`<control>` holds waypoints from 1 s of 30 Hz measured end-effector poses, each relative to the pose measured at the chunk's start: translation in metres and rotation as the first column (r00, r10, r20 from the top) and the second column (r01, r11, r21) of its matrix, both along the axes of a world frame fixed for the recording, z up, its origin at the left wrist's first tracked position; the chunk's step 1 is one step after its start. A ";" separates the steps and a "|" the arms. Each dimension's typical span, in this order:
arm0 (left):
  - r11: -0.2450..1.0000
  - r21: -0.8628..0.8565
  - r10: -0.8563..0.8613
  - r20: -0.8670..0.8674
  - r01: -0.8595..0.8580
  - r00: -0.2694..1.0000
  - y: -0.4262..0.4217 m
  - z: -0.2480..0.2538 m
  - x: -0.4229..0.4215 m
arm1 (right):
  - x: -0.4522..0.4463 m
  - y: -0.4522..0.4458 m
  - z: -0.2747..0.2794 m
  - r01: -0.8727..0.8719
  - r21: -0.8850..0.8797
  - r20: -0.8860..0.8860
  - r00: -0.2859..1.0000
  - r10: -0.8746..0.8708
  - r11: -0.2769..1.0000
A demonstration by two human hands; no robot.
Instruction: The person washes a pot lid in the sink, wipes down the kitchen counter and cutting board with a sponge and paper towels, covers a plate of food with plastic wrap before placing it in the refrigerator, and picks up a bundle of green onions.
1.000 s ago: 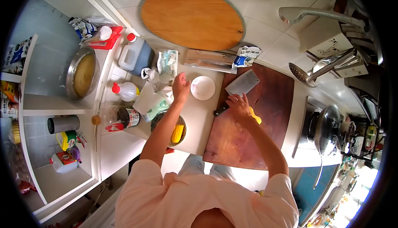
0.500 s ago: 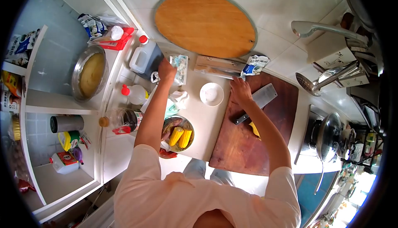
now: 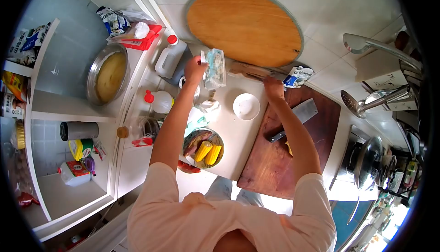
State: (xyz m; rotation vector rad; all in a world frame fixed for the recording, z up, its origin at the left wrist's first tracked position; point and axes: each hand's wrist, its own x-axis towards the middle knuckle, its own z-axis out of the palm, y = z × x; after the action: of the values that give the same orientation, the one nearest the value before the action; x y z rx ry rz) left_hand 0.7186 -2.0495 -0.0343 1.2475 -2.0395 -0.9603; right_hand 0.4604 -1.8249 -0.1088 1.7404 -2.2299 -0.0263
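Note:
My left hand (image 3: 195, 70) is closed on the left edge of a clear plastic box (image 3: 214, 68) with blue-and-white contents, tilted near the wall. What it contains is too small to make out. My right hand (image 3: 273, 88) is closed at the right end of a long, flat box (image 3: 250, 71) lying along the wall; its fingertips are partly hidden. Close beside that hand stands a blue-and-white packet (image 3: 298, 76). Under my right forearm, a cleaver (image 3: 300, 114) lies on the dark wooden cutting board (image 3: 270, 169). Between my arms sits a small white bowl (image 3: 246, 106).
A metal bowl (image 3: 223, 153) near my body holds corn pieces (image 3: 208, 152) and something dark. Bottles and a grey jug (image 3: 172, 62) stand to the left. A round wooden board (image 3: 245, 25) leans on the wall. A lidded pan (image 3: 368, 162) sits on the stove at right.
The view has shifted, so most things appear farther right. My left hand has raised and tilted the plastic box slightly. My right hand has moved up towards the wall, its fingers more curled.

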 end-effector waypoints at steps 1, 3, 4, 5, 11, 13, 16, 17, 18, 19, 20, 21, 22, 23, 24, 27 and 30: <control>1.000 -0.009 0.009 -0.028 -0.009 1.000 -0.003 0.004 -0.001 | -0.002 0.002 0.002 -0.021 -0.026 0.014 1.000 0.021 0.999; 0.999 -0.031 0.016 -0.050 -0.018 0.999 -0.003 0.019 -0.004 | -0.005 0.005 0.008 -0.059 -0.081 0.040 0.997 0.062 0.995; 0.998 -0.055 0.021 -0.022 -0.022 1.000 -0.002 0.034 -0.006 | -0.003 0.006 0.015 -0.020 -0.087 0.088 0.996 0.028 0.996; 0.997 -0.079 0.027 0.006 -0.026 1.000 0.001 0.048 -0.007 | 0.001 0.008 0.022 0.018 -0.090 0.137 0.991 -0.006 0.996; 0.919 -0.389 0.085 0.349 0.062 0.933 -0.005 0.039 -0.011 | -0.003 0.020 0.029 0.084 -0.133 0.260 0.964 -0.047 0.988; 0.894 -0.441 0.091 0.360 0.084 0.928 -0.010 0.018 -0.008 | -0.003 0.024 0.032 0.078 -0.153 0.288 0.957 -0.031 0.985; 0.882 -0.466 0.110 0.355 0.074 0.928 -0.011 0.008 -0.005 | 0.005 0.029 0.037 -0.006 -0.213 0.280 0.958 0.067 0.977; 0.878 -0.473 0.115 0.366 0.078 0.923 -0.012 0.008 -0.005 | 0.013 0.027 0.035 -0.059 -0.251 0.238 0.964 0.121 0.966; 0.874 -0.479 0.121 0.377 0.081 0.918 -0.012 0.009 -0.006 | 0.023 0.023 0.037 -0.115 -0.285 0.192 0.966 0.174 0.952; 0.870 -0.485 0.121 0.381 0.086 0.917 -0.013 0.010 -0.005 | 0.037 0.017 0.040 -0.146 -0.180 0.285 0.939 0.193 0.973; 0.866 -0.492 0.121 0.385 0.092 0.915 -0.016 0.012 -0.005 | 0.052 0.009 0.042 -0.183 -0.078 0.378 0.904 0.199 0.980; 0.860 -0.501 0.121 0.387 0.098 0.914 -0.019 0.014 -0.007 | 0.064 0.002 0.021 -0.306 -0.112 0.336 0.884 0.326 0.946; 0.878 -0.467 0.122 0.427 0.103 0.896 -0.021 0.017 -0.008 | 0.083 -0.006 0.022 -0.350 -0.152 0.318 0.868 0.381 0.924; 0.889 -0.448 0.121 0.431 0.095 0.894 -0.020 0.018 -0.008 | 0.101 -0.018 0.035 -0.391 -0.039 0.443 0.818 0.366 0.920; 0.899 -0.429 0.121 0.435 0.087 0.892 -0.020 0.019 -0.008 | 0.114 -0.026 0.027 -0.421 -0.135 0.502 0.752 0.428 0.897; 0.888 -0.459 0.157 0.378 0.037 0.913 -0.009 0.026 -0.006 | 0.150 -0.055 0.022 -0.446 -0.097 0.522 0.739 0.427 0.890; 0.838 -0.543 0.101 0.237 0.046 0.966 0.020 0.036 -0.002 | 0.159 -0.066 0.023 -0.432 -0.013 0.485 0.786 0.383 0.902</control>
State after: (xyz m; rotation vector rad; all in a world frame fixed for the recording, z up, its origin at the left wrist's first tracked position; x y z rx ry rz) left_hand 0.7171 -2.0299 0.0016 1.1118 -2.2598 -0.1595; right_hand 0.6196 -1.8909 -0.0856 2.4764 -2.1137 0.4480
